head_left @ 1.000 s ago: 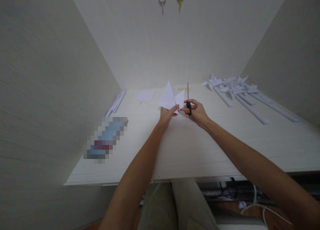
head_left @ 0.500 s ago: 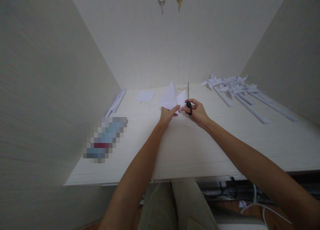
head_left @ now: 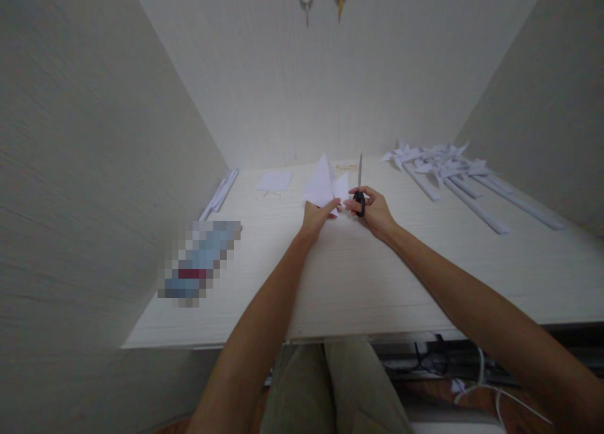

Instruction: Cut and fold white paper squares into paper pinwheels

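Observation:
My left hand (head_left: 315,218) pinches the lower corner of a folded white paper (head_left: 323,183) that stands up in triangular flaps above the pale desk (head_left: 358,277). Right beside it, my right hand (head_left: 375,211) grips black-handled scissors (head_left: 359,192), blades closed and pointing up and away from me. The scissor blades stand just right of the paper's smaller flap. Both hands hover near the middle of the desk, toward the back.
Several white paper pinwheels on long rolled sticks (head_left: 448,173) lie at the back right. A small white square sheet (head_left: 274,181) lies at the back left, with rolled paper sticks (head_left: 219,194) along the left wall. A blurred-out object (head_left: 201,261) rests at the left front.
The paper has tipped lower and turned slightly in my left hand. The scissors have shifted a little to the right and tilted; both hands stay in about the same place.

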Tool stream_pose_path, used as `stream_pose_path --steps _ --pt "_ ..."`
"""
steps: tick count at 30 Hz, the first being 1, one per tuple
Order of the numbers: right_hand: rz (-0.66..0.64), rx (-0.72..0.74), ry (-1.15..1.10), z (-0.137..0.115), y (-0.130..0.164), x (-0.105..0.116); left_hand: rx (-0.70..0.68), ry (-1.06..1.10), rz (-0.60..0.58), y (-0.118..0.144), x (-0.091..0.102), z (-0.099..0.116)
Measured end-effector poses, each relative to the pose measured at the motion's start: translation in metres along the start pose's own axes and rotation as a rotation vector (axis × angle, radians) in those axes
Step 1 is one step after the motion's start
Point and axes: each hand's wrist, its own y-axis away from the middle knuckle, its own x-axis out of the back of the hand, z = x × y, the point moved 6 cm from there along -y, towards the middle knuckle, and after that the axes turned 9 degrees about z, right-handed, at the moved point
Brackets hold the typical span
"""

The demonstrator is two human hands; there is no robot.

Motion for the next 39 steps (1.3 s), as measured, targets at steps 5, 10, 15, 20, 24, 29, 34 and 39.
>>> stream_pose_path --steps 5,10,15,20,24,29,34,39 --pt "-0.146 -0.041 0.03 -0.001 0.002 -0.007 0.056 0.162 0.187 -0.009 0.015 -0.004" --pt "-0.333 -0.037 0.07 -0.002 0.006 -0.014 0.104 0.381 0.296 -0.019 0.028 -0.005" --pt "-0.414 -0.058 0.168 0.006 0.007 -0.018 0.163 0.526 0.38 -0.02 0.035 -0.002" --pt "-0.446 -0.088 0.216 0.012 0.01 -0.021 0.256 0.582 0.424 -0.017 0.038 -0.002" --pt "-0.441 -0.114 0.219 0.014 0.01 -0.02 0.263 0.674 0.405 -0.018 0.035 -0.004" --pt "-0.424 -0.103 0.229 0.015 0.01 -0.019 0.237 0.642 0.386 -0.017 0.032 -0.004" --pt "-0.426 -0.087 0.26 0.014 0.01 -0.019 0.229 0.663 0.377 -0.017 0.032 -0.003" --pt "-0.431 -0.079 0.253 0.015 0.01 -0.018 0.24 0.678 0.388 -0.016 0.032 -0.004"
